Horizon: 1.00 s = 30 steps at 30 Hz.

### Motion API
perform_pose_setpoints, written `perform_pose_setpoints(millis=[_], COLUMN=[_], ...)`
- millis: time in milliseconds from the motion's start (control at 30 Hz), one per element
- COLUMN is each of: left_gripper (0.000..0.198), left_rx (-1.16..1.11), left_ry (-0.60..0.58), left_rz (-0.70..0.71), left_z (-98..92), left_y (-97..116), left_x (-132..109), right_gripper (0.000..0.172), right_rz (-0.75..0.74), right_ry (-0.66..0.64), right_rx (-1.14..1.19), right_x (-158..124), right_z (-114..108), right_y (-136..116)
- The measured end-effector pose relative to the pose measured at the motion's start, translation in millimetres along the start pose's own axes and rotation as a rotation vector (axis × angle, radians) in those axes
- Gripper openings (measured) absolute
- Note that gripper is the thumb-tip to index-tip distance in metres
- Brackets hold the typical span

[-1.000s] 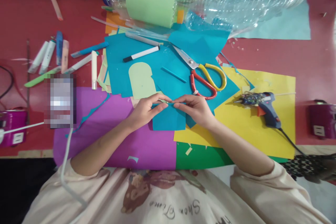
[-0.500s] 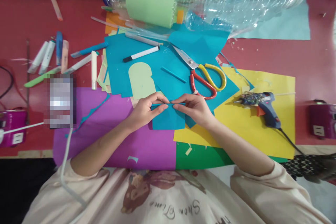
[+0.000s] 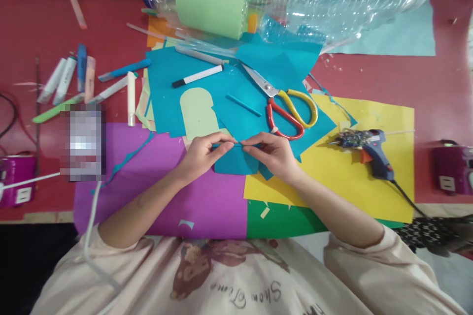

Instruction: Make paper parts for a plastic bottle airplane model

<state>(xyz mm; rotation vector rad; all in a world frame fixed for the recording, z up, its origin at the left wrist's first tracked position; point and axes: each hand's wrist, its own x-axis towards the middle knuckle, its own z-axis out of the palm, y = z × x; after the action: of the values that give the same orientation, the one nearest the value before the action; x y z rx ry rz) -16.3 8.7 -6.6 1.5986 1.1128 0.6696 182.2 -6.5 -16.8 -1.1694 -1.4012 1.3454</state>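
Observation:
My left hand (image 3: 204,155) and my right hand (image 3: 271,154) meet over a small teal paper piece (image 3: 235,162) at the middle of the floor. Both hands pinch its rolled top edge, fingers pressed together, thumbs nearly touching. The piece lies across a purple sheet (image 3: 158,177) and a yellow sheet (image 3: 354,172). Just beyond my fingers are a pale green arch-shaped cutout (image 3: 196,110) and red-and-yellow scissors (image 3: 286,103) on larger teal sheets (image 3: 192,83).
A blue glue gun (image 3: 369,150) rests on the yellow sheet at right, its cord trailing off. Markers and pens (image 3: 74,78) lie at left by a blurred phone (image 3: 82,141). Clear plastic bottles (image 3: 325,0) and a green paper roll (image 3: 210,10) sit at the back.
The teal piece has become shorter from front to back as my fingers rolled its top edge toward me. Both hands stayed in nearly the same place.

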Motion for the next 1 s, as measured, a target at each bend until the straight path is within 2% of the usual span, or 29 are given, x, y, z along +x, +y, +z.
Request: perform_pose_setpoints(millis=[200, 533, 767, 1000], left_gripper=[0.042, 0.029, 0.028, 0.033], left_rx=[0.031, 0.021, 0.034, 0.047], left_ry=[0.031, 0.07, 0.053, 0.016], left_rz=[0.028, 0.095, 0.084, 0.075], left_z=[0.5, 1.7, 2.1, 0.9], left_y=[-1.5, -2.1, -1.7, -0.8], left_x=[0.3, -2.0, -1.5, -0.6], right_gripper=[0.012, 0.029, 0.024, 0.018], right_rz=[-0.003, 0.117, 0.076, 0.017], right_ry=[-0.001, -0.027, 0.016, 0.001], right_rx=[0.068, 0.155, 0.124, 0.023], right_x=[1.8, 5.2, 4.2, 1.3], right_z=[0.2, -0.2, 0.6, 0.8], right_y=[0.5, 1.4, 0.5, -1.9])
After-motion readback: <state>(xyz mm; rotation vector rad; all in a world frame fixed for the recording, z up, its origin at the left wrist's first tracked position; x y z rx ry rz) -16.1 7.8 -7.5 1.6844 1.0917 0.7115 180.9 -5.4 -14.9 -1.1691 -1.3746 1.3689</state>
